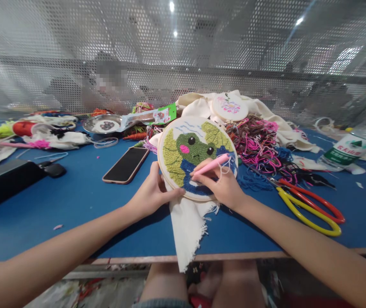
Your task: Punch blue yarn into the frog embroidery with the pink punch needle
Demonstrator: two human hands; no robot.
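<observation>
On blue table (73, 205), left hand (152, 193) clamps embroidery hoop (170, 141) edge upright, right hand (224, 186) pinches pink punch needle (210, 165) at the frog's blue patch, mid-fill; next punch likely needs hoop steady, thread slack.

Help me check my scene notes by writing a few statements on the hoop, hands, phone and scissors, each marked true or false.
1. The right hand holds a pink punch needle against the embroidery hoop. True.
2. The left hand rests flat on the phone. False: it grips the hoop's left edge.
3. The scissors lie right of the hoop. True.
4. The phone's screen is lit. False: it is dark.
</observation>
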